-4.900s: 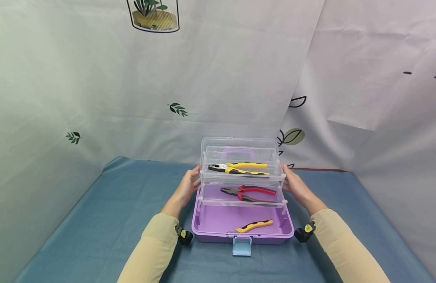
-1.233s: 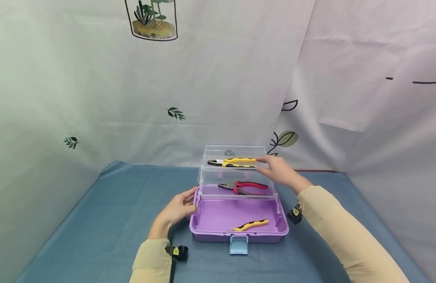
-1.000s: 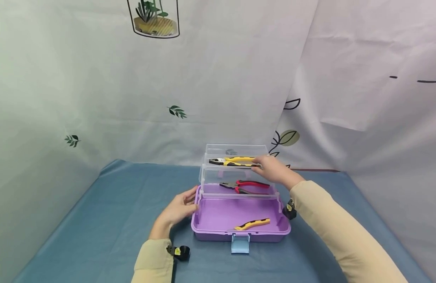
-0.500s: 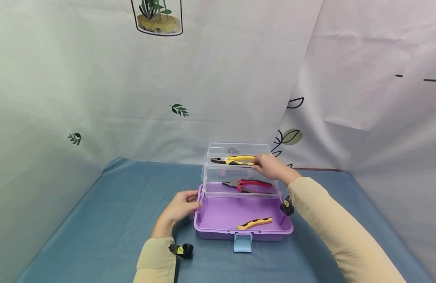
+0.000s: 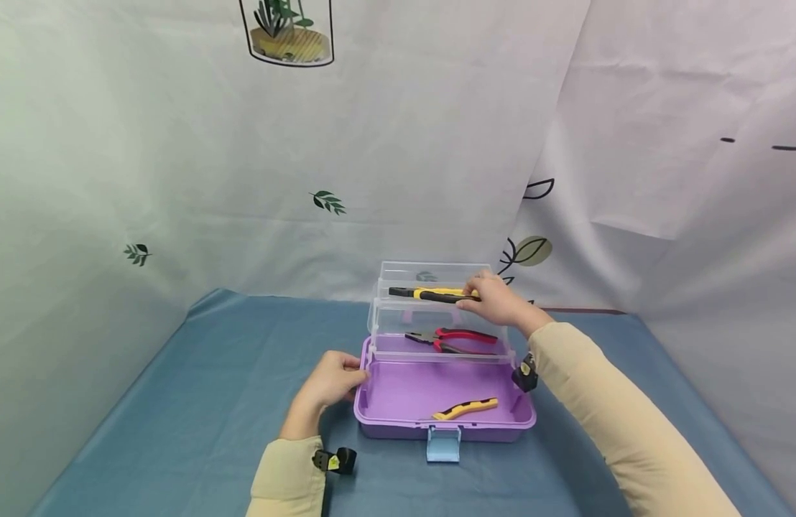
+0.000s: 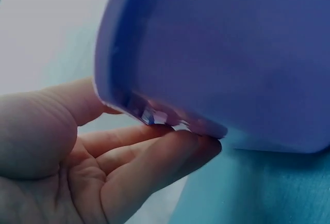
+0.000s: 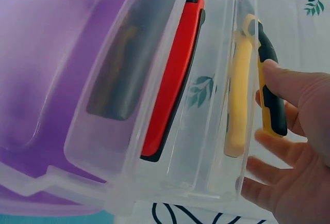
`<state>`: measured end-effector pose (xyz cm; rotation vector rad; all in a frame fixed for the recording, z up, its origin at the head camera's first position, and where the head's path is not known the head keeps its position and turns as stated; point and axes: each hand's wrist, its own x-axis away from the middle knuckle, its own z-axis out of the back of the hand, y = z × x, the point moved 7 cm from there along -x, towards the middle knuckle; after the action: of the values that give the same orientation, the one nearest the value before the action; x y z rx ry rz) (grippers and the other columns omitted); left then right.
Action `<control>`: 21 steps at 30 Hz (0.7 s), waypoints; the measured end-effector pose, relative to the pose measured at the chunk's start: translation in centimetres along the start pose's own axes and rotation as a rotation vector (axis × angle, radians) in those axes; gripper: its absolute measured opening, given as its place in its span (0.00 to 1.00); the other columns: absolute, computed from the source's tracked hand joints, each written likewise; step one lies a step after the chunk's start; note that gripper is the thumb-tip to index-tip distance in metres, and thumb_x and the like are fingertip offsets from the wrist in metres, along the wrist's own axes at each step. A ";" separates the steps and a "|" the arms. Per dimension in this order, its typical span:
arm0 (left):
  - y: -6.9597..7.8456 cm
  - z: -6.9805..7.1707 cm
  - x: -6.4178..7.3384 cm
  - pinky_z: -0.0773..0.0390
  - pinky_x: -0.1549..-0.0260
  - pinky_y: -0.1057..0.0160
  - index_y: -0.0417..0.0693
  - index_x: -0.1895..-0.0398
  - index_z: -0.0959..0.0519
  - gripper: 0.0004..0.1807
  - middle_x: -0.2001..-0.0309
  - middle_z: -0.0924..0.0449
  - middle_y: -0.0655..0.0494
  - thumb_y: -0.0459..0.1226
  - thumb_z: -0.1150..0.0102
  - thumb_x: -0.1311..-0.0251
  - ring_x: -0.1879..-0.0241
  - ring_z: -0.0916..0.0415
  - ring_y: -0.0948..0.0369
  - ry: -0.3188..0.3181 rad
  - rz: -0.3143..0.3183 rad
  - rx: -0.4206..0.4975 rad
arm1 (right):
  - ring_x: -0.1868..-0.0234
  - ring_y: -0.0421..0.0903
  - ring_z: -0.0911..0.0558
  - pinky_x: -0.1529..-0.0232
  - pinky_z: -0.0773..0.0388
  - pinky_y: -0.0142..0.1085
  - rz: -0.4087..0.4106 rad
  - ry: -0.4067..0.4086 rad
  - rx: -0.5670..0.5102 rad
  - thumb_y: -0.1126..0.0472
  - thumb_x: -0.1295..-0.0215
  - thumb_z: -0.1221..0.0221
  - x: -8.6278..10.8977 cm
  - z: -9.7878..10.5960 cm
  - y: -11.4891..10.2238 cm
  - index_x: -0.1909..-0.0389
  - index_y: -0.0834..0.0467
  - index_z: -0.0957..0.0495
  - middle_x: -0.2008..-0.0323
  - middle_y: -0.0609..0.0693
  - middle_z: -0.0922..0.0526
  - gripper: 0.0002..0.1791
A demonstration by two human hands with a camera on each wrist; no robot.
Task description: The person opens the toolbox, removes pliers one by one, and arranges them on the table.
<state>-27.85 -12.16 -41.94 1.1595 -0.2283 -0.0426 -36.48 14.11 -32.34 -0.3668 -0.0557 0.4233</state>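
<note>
A purple toolbox [image 5: 398, 391] stands with its clear trays raised in steps. My left hand [image 5: 329, 379] holds its left wall, thumb over the rim and fingers outside, as the left wrist view shows. At the upper tray [image 5: 398, 271], my right hand [image 5: 498, 300] pinches one handle of black-and-yellow pliers [image 5: 430, 295]. In the right wrist view the pinched handle [image 7: 271, 95] is above the tray edge, while the yellow one shows through the clear plastic. Red-and-black pliers [image 5: 450, 334] lie in the lower tray [image 5: 398, 355].
In the toolbox's bottom lies a yellow-and-black handled tool [image 5: 465, 408], its left end hidden behind the front rim. A light blue latch [image 5: 442, 444] hangs down in front. Blue cloth [image 5: 243, 366] covers the table, with a pale printed curtain [image 5: 424, 143] behind it.
My right hand has gone from the toolbox's right side to the upper tray and taken hold of the black-and-yellow pliers, which are now tipped onto their edge. My left hand has moved nearer along the left side.
</note>
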 end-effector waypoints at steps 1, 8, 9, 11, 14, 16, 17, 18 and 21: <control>0.1 0.0 0.1 0.15 0.74 0.58 0.27 0.58 0.20 0.14 0.66 0.16 0.38 0.29 0.44 0.45 0.71 0.17 0.55 0.007 0.009 -0.021 | 0.59 0.53 0.27 0.59 0.28 0.45 -0.009 -0.009 -0.011 0.52 0.33 0.44 0.0 -0.1 0.0 0.60 0.59 0.25 0.55 0.59 0.25 0.14; 1.0 0.1 0.8 0.17 0.75 0.60 0.29 0.60 0.18 0.12 0.70 0.15 0.43 0.29 0.43 0.45 0.74 0.20 0.59 0.007 0.028 -0.136 | 0.48 0.58 0.23 0.48 0.25 0.50 -0.055 -0.050 -0.067 0.50 0.31 0.48 -0.1 -0.5 0.4 0.43 0.62 0.30 0.45 0.62 0.25 0.23; 1.1 0.0 0.9 0.18 0.76 0.61 0.29 0.59 0.18 0.13 0.71 0.15 0.43 0.29 0.44 0.45 0.74 0.20 0.60 0.006 0.026 -0.142 | 0.44 0.59 0.25 0.44 0.26 0.52 -0.051 -0.051 -0.071 0.50 0.31 0.48 -0.1 -0.5 0.4 0.41 0.62 0.31 0.43 0.63 0.26 0.24; 1.1 0.0 0.8 0.19 0.78 0.62 0.30 0.60 0.18 0.12 0.73 0.16 0.45 0.28 0.44 0.46 0.77 0.22 0.61 0.007 0.024 -0.150 | 0.40 0.60 0.27 0.41 0.28 0.53 -0.045 -0.059 -0.080 0.50 0.31 0.48 -0.1 -0.5 0.4 0.39 0.63 0.32 0.41 0.64 0.27 0.27; 1.0 0.0 0.8 0.19 0.78 0.63 0.30 0.61 0.18 0.12 0.74 0.16 0.46 0.28 0.45 0.46 0.78 0.23 0.62 0.005 0.026 -0.146 | 0.41 0.60 0.27 0.41 0.28 0.52 -0.028 -0.070 -0.095 0.50 0.31 0.48 -0.2 -0.5 0.3 0.39 0.65 0.32 0.42 0.64 0.26 0.27; 0.9 -0.1 0.7 0.18 0.77 0.62 0.30 0.61 0.18 0.12 0.74 0.16 0.45 0.28 0.45 0.47 0.77 0.21 0.61 0.002 0.030 -0.137 | 0.41 0.60 0.27 0.42 0.28 0.52 -0.013 -0.077 -0.106 0.51 0.31 0.47 -0.2 -0.4 0.2 0.39 0.67 0.32 0.42 0.65 0.26 0.28; 0.9 -0.1 0.7 0.17 0.77 0.61 0.29 0.61 0.18 0.12 0.72 0.16 0.44 0.28 0.45 0.47 0.76 0.20 0.60 0.000 0.032 -0.130 | 0.40 0.61 0.27 0.42 0.28 0.52 -0.007 -0.081 -0.111 0.51 0.31 0.47 -0.2 -0.4 0.1 0.38 0.67 0.33 0.41 0.65 0.27 0.29; 0.8 -0.1 0.7 0.17 0.76 0.61 0.29 0.61 0.18 0.12 0.72 0.15 0.43 0.28 0.45 0.47 0.75 0.19 0.59 -0.001 0.035 -0.127 | 0.40 0.61 0.28 0.41 0.28 0.52 0.000 -0.085 -0.114 0.51 0.32 0.46 -0.1 -0.3 0.0 0.37 0.68 0.34 0.41 0.66 0.27 0.30; 0.7 -0.1 0.8 0.16 0.75 0.60 0.28 0.59 0.19 0.13 0.70 0.15 0.41 0.28 0.45 0.46 0.73 0.18 0.56 -0.005 0.041 -0.124 | 0.39 0.62 0.29 0.40 0.28 0.53 0.019 -0.093 -0.112 0.52 0.32 0.45 -0.1 -0.2 -0.2 0.36 0.70 0.37 0.38 0.67 0.30 0.32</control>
<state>-27.13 -11.91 -41.18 1.0313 -0.2506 -0.0234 -36.43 13.86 -32.44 -0.4584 -0.1669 0.4573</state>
